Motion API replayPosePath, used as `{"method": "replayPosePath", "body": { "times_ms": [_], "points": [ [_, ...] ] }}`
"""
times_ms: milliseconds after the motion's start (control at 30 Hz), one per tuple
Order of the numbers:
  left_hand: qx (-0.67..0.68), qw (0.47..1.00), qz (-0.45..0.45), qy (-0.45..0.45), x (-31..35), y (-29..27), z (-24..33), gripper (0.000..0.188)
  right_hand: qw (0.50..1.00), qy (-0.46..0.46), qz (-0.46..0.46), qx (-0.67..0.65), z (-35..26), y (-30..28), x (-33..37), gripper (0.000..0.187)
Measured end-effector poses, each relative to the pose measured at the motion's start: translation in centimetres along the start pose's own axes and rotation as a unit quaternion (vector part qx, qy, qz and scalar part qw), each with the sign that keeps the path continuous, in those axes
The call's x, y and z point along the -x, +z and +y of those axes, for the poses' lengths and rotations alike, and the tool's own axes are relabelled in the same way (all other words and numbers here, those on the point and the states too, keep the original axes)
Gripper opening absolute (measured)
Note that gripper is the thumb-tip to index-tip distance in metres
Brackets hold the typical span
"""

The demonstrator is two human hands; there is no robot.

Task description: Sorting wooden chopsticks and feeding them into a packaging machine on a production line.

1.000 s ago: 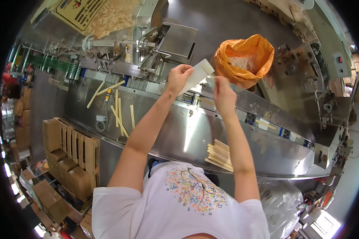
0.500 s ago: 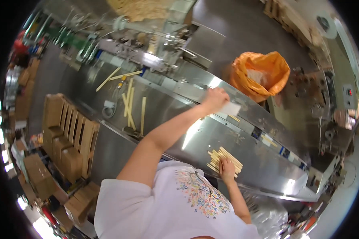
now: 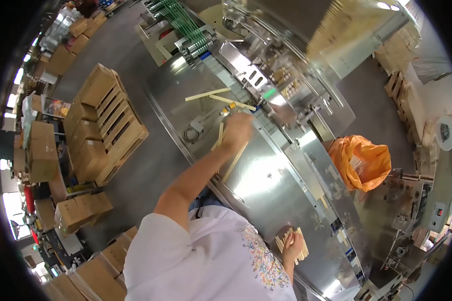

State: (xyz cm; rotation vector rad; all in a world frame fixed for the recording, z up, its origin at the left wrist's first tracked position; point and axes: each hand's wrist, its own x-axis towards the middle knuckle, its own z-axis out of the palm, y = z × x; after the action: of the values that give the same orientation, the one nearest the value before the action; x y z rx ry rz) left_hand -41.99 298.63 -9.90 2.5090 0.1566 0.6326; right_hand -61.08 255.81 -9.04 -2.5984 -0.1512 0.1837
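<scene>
My left hand [image 3: 239, 131] is blurred by motion and reaches over the metal table [image 3: 268, 188]. Below it are several loose pale wooden sticks [image 3: 233, 164], much like chopsticks; the hand partly covers them. Beside its far edge is a small tool with a yellow handle [image 3: 229, 107]. Whether the fingers hold anything cannot be made out. My right hand [image 3: 293, 245] is closed over a row of similar sticks [image 3: 300, 258] at the near right of the table, its fingers curled on top of them.
Along the table's far side runs a conveyor track [image 3: 318, 196], with a machine guard [image 3: 251, 75] and rollers with green belts [image 3: 193, 37] farther up. An orange bag [image 3: 361, 163] stands beyond the track. Left of the table is a wooden pallet [image 3: 118, 128] with cardboard boxes.
My left hand has left the track, where a white flat piece showed beside it, for the loose sticks on the left. My view has turned left. My right hand stays on its sticks.
</scene>
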Motion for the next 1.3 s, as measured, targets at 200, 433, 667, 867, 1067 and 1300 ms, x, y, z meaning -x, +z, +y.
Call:
{"method": "replayPosePath", "body": {
  "times_ms": [200,433,667,867,1067,1300],
  "points": [
    [-0.166,0.981,-0.058,-0.076,-2.2,-3.2,-14.8,0.05,0.993,-0.05,0.054,-0.089,-15.8,6.4,-12.9,0.008],
    [-0.095,0.977,-0.191,0.006,-4.1,-5.0,-19.1,0.036,0.975,-0.217,0.043,0.035,-31.6,14.5,-28.0,0.021],
    [-0.101,0.969,-0.219,0.05,-5.0,-5.4,-20.5,0.014,0.916,-0.289,-0.054,0.273,-34.7,21.0,-33.7,0.026],
    [0.052,0.987,-0.149,0.033,-6.0,-7.4,-20.7,0.015,0.919,-0.295,-0.018,0.263,-34.5,18.2,-34.2,0.016],
    [0.24,0.924,-0.294,-0.037,-1.0,-8.7,-11.1,0.017,0.941,-0.214,-0.046,0.257,-30.3,9.8,-26.9,0.007],
    [0.184,0.96,-0.2,0.069,-2.3,-6.9,-5.9,0.039,0.948,-0.123,-0.176,0.234,-23.9,6.9,-18.3,0.024]
  ]
}}
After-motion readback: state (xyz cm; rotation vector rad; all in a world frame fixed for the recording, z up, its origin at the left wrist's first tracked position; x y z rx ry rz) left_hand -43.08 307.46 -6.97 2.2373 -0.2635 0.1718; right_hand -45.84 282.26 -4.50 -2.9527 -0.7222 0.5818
